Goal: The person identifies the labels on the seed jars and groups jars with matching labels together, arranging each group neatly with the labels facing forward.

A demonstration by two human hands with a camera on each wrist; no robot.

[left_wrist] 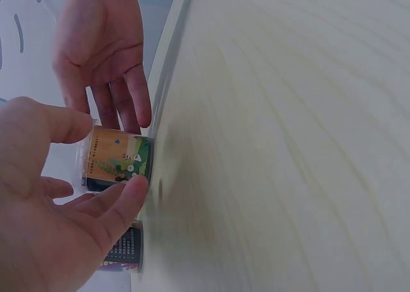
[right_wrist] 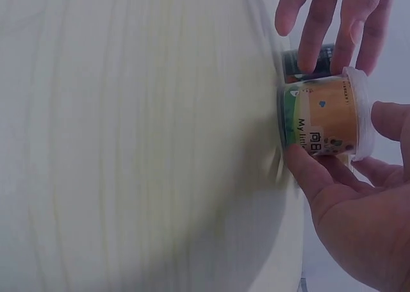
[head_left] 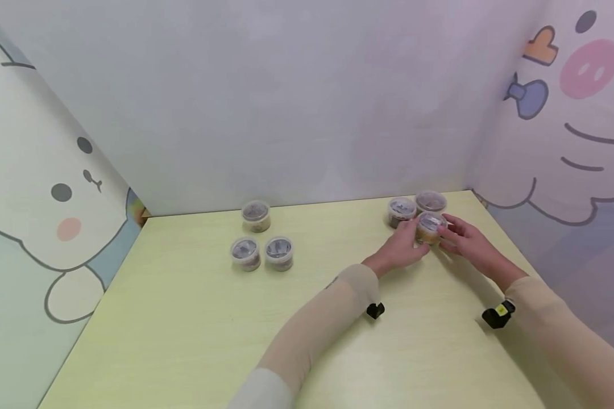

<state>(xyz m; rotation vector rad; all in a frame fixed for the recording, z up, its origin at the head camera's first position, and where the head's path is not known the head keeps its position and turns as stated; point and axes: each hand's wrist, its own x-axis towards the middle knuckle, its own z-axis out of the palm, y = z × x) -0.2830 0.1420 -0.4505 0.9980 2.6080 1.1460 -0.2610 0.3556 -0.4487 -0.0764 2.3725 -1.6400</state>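
Note:
Both hands are at one small round tub (head_left: pixel 428 228) with a clear lid and an orange and green label, at the table's back right. My left hand (head_left: pixel 400 245) holds it from the left, one fingertip by the lid and another low near the base. From the right, my right hand (head_left: pixel 467 243) holds the same tub, its fingers (right_wrist: pixel 311 177) around the side. Close behind stand two more lidded tubs: a dark one (head_left: pixel 401 212) at the left and another tub (head_left: pixel 431 201) at the back. Whether the held tub's base touches the table cannot be told.
Further left on the pale wooden table (head_left: pixel 184 329) stand a back tub (head_left: pixel 256 216), a front-left tub (head_left: pixel 245 254) and a front-right tub (head_left: pixel 279 253). A pale wall (head_left: pixel 286 113) rises along the back edge, and cartoon-printed panels flank both sides.

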